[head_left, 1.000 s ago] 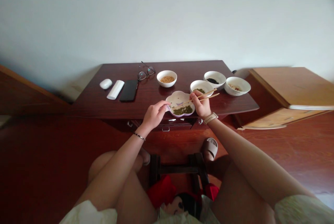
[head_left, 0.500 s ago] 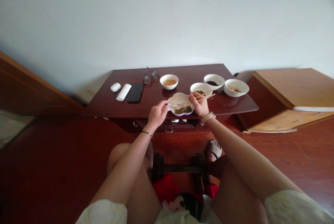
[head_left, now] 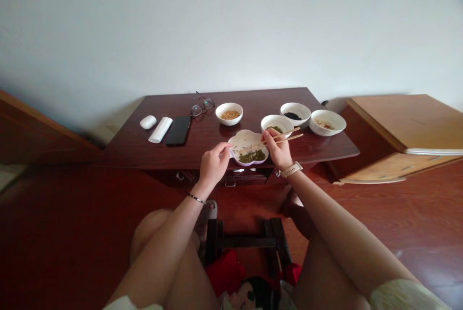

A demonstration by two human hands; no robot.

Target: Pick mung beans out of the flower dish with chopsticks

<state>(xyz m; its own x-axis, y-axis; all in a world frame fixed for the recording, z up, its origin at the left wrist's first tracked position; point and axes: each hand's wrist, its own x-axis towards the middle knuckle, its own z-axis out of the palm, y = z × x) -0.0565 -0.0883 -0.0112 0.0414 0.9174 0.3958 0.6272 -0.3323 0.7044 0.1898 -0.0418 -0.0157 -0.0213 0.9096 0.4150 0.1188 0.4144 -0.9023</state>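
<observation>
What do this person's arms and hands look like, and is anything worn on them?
Both arms are bare, with no sleeves or gloves. The left hand has a thin dark-and-silver bracelet at the wrist, and the right hand has a wristwatch with a pale beige strap.

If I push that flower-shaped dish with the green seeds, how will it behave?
The flower-shaped dish looks like glazed ceramic, so it's probably fairly heavy for its size and could chip if knocked. Its glossy base may slide easily on the polished wooden table. The shallow rim suggests the green seeds could spill if it tips.
</observation>
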